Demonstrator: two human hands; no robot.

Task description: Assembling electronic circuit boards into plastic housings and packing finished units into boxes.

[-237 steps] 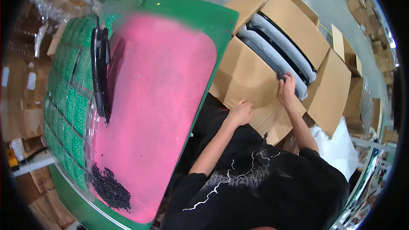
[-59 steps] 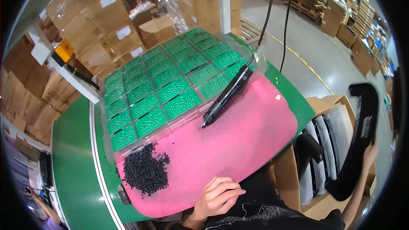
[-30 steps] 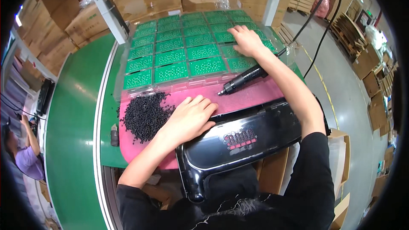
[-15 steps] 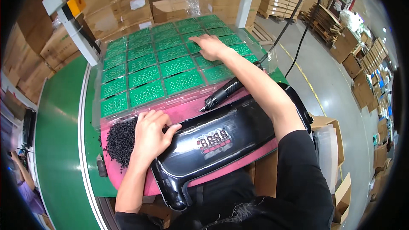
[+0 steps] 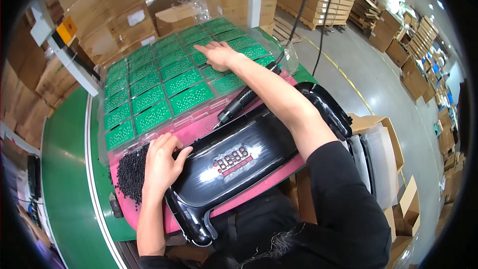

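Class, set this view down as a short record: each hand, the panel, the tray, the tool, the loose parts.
Left hand: at the panel's left end
Right hand: over the green boards; contact unclear
Black panel: glossy side up, on the pink mat
Clear tray: holds the boards in rows
Corded tool: between tray and panel
Black pieces: heaped left of the left hand

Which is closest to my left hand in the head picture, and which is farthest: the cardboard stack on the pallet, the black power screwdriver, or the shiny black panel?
Nearest to your left hand first:
1. Black panel: right at the hand, on its right.
2. Power screwdriver: ahead and right, beyond the panel.
3. Cardboard stack: far right, across the floor.
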